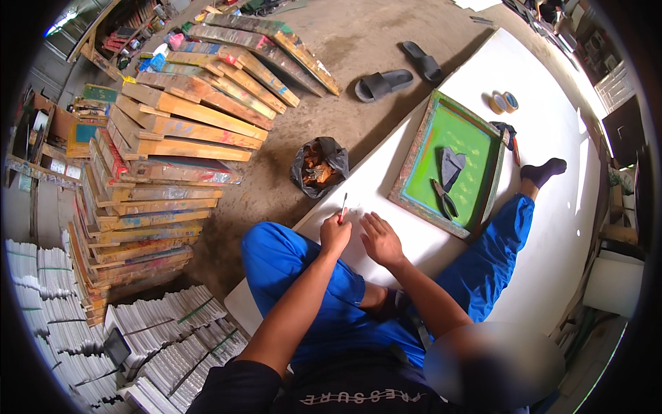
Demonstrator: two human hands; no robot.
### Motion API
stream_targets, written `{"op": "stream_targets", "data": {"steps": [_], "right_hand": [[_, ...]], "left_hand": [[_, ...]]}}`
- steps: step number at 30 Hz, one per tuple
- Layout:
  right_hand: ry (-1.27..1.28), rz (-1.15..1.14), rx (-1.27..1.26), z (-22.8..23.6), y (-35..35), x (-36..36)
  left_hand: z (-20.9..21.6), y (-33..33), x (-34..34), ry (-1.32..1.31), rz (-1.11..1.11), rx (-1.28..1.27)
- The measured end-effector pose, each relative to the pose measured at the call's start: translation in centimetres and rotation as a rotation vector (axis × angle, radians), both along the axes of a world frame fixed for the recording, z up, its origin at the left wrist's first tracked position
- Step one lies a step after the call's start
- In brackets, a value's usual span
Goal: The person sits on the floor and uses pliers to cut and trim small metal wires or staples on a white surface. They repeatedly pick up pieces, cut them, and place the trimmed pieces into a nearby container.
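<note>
One slim tool (343, 209), red and grey

You are sitting on a wide white table (545, 269), and your right leg (483, 265) is stretching across it. Ahead of you and to the right, a wooden frame (476, 183) with a green panel is lying flat on the top. Two rolls of tape (498, 103) are resting side by side near its far corner, and a dark bundle (507, 129), too small to make out, is lying just beside that corner. Past the left edge, the brown floor (372, 45) is carrying two dark sandals (384, 85), an open black bag (298, 169) and a curving row of paint-stained boards (196, 127).
</note>
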State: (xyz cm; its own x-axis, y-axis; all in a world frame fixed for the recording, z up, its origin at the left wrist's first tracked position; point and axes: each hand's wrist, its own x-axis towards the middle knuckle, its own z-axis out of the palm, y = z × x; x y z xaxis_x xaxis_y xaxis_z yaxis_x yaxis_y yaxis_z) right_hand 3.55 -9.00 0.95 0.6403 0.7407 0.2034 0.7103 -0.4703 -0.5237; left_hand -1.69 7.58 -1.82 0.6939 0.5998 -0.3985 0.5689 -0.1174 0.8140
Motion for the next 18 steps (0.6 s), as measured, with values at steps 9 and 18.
{"op": "stream_targets", "data": {"steps": [9, 18], "right_hand": [[-0.062, -0.006, -0.22, -2.5, -1.5, -2.0], [-0.091, -0.091, -0.222, -3.1, 0.1, 0.6]], "left_hand": [[2.6, -0.8, 0.1, -0.049, -0.232, 0.184], [2.6, -0.5, 0.2, 0.034, -0.244, 0.015]]}}
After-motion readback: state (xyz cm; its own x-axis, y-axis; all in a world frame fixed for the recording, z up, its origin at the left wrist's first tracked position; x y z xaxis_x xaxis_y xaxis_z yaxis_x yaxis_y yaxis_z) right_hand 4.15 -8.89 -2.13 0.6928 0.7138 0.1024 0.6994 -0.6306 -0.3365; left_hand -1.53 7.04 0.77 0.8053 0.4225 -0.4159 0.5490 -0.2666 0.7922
